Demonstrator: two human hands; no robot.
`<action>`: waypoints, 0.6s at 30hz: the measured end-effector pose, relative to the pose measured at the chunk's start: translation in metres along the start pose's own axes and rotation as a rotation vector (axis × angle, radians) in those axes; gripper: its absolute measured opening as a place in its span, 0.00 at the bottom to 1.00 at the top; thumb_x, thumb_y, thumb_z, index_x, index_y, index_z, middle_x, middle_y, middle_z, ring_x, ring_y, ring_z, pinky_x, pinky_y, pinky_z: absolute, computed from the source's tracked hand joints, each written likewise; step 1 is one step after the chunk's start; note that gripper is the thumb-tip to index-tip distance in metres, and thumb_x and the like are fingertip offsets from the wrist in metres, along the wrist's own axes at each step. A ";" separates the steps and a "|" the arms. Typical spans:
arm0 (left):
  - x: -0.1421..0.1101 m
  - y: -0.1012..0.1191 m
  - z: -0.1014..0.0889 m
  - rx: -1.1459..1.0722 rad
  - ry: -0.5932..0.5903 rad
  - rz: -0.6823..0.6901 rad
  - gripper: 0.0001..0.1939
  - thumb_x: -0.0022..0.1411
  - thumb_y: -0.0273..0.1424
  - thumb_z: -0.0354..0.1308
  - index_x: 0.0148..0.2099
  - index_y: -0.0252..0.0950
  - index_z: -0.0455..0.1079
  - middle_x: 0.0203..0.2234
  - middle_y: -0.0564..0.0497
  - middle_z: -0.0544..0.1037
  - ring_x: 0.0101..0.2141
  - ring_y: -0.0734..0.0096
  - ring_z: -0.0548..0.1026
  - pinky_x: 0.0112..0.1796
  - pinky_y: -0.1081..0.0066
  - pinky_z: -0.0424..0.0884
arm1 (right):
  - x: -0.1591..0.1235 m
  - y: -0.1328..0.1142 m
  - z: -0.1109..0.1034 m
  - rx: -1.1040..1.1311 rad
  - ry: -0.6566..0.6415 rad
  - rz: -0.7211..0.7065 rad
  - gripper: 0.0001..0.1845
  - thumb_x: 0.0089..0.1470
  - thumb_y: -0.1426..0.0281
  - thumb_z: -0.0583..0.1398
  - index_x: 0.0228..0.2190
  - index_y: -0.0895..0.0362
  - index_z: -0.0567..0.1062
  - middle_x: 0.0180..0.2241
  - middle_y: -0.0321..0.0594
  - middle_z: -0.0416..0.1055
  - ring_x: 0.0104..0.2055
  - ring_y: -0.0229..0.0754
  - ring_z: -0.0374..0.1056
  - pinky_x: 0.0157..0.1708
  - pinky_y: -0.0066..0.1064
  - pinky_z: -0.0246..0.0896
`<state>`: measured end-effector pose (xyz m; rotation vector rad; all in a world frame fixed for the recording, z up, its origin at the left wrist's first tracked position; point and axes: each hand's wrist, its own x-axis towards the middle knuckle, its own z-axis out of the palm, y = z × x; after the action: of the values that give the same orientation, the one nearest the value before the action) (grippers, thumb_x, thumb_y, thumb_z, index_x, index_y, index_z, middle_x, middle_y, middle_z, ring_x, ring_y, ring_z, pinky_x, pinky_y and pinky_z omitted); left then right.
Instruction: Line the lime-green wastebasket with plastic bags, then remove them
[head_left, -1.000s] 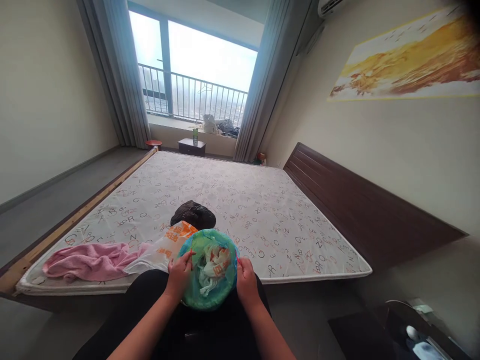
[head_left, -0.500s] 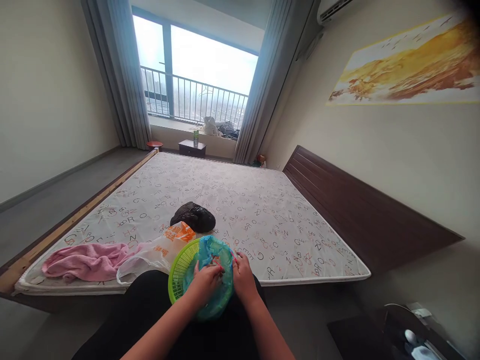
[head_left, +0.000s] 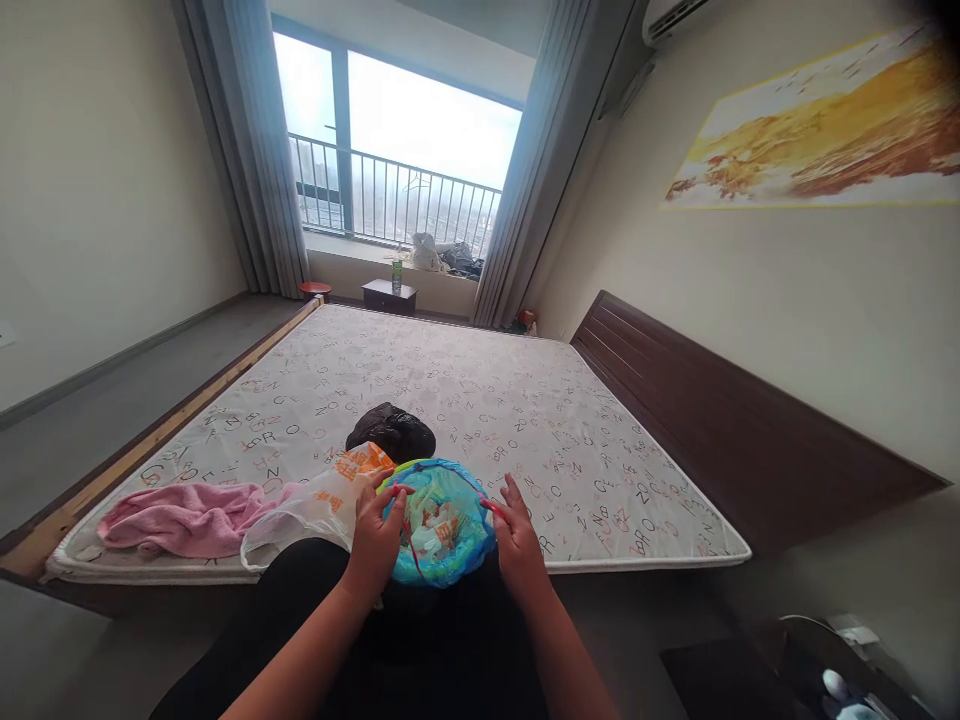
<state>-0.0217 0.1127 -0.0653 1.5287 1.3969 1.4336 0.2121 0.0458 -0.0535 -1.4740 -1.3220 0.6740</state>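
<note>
A blue translucent drawstring bag (head_left: 474,545) spreads open above my lap, with crumpled white and orange-marked litter (head_left: 439,530) inside it. At its left side my left hand (head_left: 375,535) pinches the red drawstring (head_left: 411,545), a loop of which hangs down into the bag's mouth. On the right rim my right hand (head_left: 517,545) grips another part of that drawstring between thumb and index finger, its other fingers raised. A sliver of the lime-green basket (head_left: 399,468) shows behind the bag's far left edge; the bag and my hands hide most of it.
The bed's bare mattress (head_left: 600,480) lies ahead. On it are a black plastic bag (head_left: 391,430), a white plastic bag (head_left: 300,520) with orange print and a pink towel (head_left: 180,518). A dark headboard (head_left: 720,400) stands at right, and a small dark table (head_left: 795,665) is low at right.
My left hand has come out of the bag's middle and moved to its left side, taking the drawstring. My right hand has shifted slightly right, and the bag's mouth is wider, covering more basket.
</note>
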 end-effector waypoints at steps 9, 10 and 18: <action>-0.044 0.049 0.026 -0.419 -0.663 -0.113 0.20 0.71 0.46 0.51 0.42 0.35 0.74 0.22 0.53 0.73 0.27 0.69 0.72 0.35 0.69 0.70 | -0.017 -0.034 -0.005 0.158 -0.282 0.002 0.20 0.62 0.53 0.60 0.25 0.54 0.75 0.26 0.37 0.74 0.31 0.42 0.71 0.40 0.36 0.70; -0.051 0.049 0.031 -0.410 -0.688 -0.136 0.21 0.71 0.48 0.51 0.39 0.35 0.72 0.20 0.55 0.70 0.24 0.72 0.68 0.31 0.71 0.67 | -0.017 -0.032 -0.003 0.148 -0.271 0.015 0.18 0.60 0.54 0.62 0.26 0.54 0.74 0.25 0.35 0.72 0.29 0.41 0.69 0.36 0.33 0.69; -0.059 0.043 0.037 -0.364 -0.762 -0.223 0.31 0.65 0.61 0.49 0.30 0.36 0.64 0.20 0.58 0.58 0.24 0.75 0.55 0.27 0.71 0.54 | -0.026 -0.029 -0.010 0.078 -0.350 0.023 0.07 0.58 0.63 0.63 0.34 0.53 0.74 0.41 0.39 0.77 0.30 0.36 0.67 0.31 0.29 0.64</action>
<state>0.0343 0.0542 -0.0514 1.4010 0.7597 0.7724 0.2031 0.0155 -0.0291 -1.3505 -1.5237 1.0221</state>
